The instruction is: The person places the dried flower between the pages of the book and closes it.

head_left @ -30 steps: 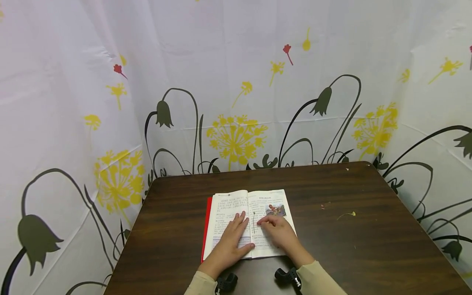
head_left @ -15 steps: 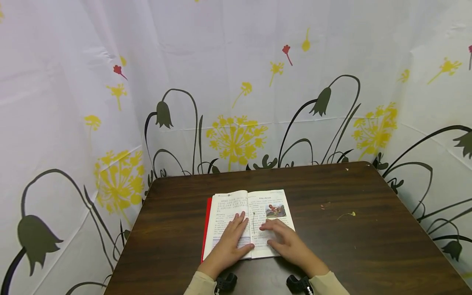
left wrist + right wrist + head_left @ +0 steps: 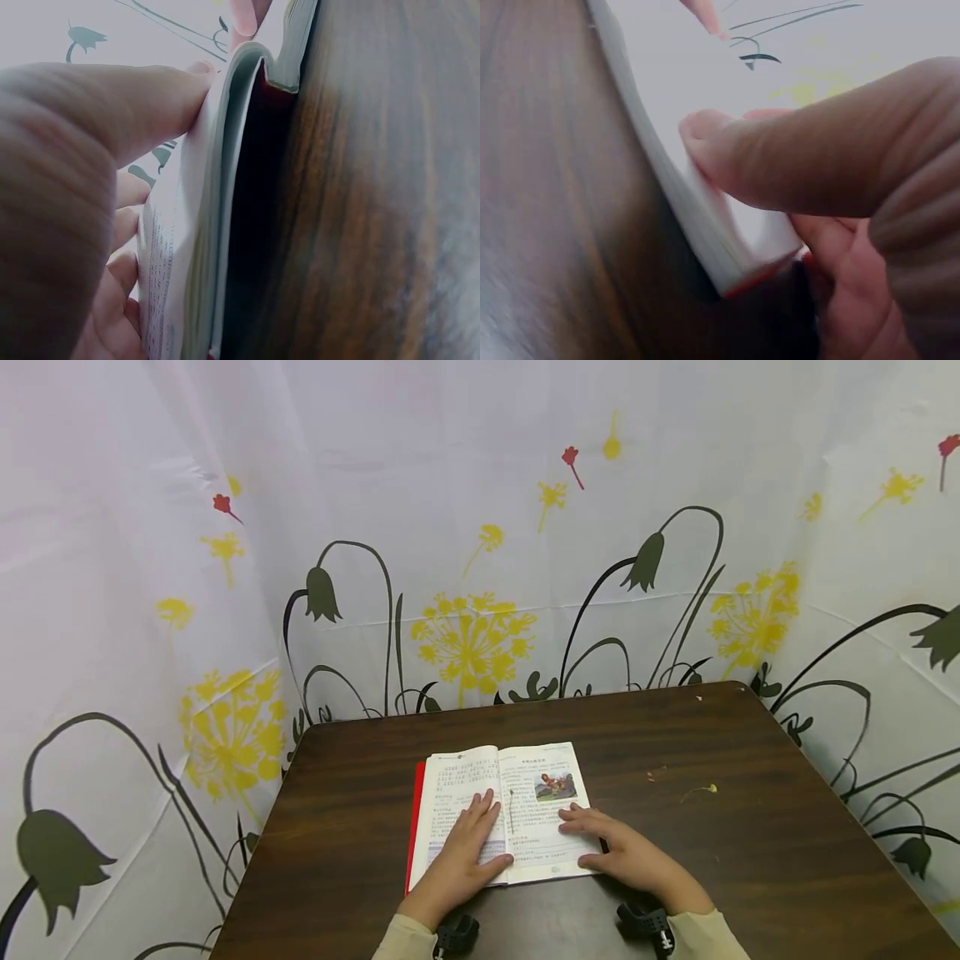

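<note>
A book with a red cover lies open on the table. A thin dark plant stem lies on its right page, close to the fold. My left hand rests on the left page with spread fingers, its thumb pointing towards the fold; the left wrist view shows that thumb on the page by the spine. My right hand is over the right page's outer edge, fingers reaching onto the paper. In the right wrist view, its thumb lies over the page near the book's corner.
A small yellow flower on a thin stem lies on the dark wooden table to the right, with a few tiny plant bits nearby. A white flower-patterned curtain hangs behind the table.
My right hand has moved right, from beside the stem to the page's outer edge, and its fingers have straightened out. The left hand stays on the left page. The head view has shifted slightly.
</note>
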The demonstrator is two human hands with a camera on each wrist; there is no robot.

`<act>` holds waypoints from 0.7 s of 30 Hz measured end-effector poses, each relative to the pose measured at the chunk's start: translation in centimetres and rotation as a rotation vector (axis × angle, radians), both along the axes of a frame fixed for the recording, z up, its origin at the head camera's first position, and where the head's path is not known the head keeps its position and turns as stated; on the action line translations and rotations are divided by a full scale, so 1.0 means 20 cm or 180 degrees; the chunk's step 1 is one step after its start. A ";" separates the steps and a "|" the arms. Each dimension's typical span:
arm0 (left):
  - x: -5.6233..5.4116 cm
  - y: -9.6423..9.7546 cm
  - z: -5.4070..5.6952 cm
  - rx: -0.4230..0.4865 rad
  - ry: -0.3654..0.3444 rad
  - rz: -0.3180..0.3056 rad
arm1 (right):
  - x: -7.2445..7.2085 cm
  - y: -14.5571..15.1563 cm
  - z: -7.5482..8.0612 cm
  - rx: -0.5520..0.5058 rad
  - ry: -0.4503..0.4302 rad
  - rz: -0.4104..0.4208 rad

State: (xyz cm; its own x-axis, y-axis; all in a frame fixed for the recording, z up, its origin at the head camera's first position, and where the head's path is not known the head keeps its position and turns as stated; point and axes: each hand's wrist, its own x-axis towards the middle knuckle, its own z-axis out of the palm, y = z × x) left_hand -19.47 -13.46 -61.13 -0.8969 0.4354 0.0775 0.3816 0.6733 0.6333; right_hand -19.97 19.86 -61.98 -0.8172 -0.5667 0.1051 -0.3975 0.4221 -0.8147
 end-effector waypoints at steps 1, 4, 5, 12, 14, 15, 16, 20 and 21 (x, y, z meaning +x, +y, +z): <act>0.00 0.00 0.00 -0.0004 -0.0010 0.0014 | 0.00 0.00 0.00 0.0004 0.0009 0.0004; 0.00 0.00 0.01 -0.0011 -0.0020 0.0041 | -0.01 -0.02 0.00 0.0007 0.0043 -0.0005; 0.00 0.00 0.01 -0.0020 -0.0022 0.0041 | -0.01 -0.02 0.00 0.0004 0.0032 -0.0016; 0.00 0.01 0.01 -0.0018 -0.0011 0.0038 | -0.01 -0.02 0.00 0.0032 -0.0036 -0.0018; 0.00 0.01 0.00 -0.0005 -0.0029 0.0040 | -0.01 -0.02 0.01 0.0051 -0.0010 -0.0001; 0.00 0.01 0.00 0.0003 -0.0024 0.0039 | -0.01 -0.01 0.01 0.0058 0.0005 -0.0005; 0.00 0.01 0.00 0.0005 -0.0025 0.0044 | -0.01 -0.01 0.01 0.0064 0.0036 -0.0010; 0.00 0.01 0.00 0.0010 -0.0014 0.0036 | -0.02 -0.02 0.00 0.0062 0.0253 -0.0071; 0.00 0.01 0.00 0.0010 -0.0009 0.0032 | -0.02 -0.02 -0.01 0.0039 0.0338 -0.0091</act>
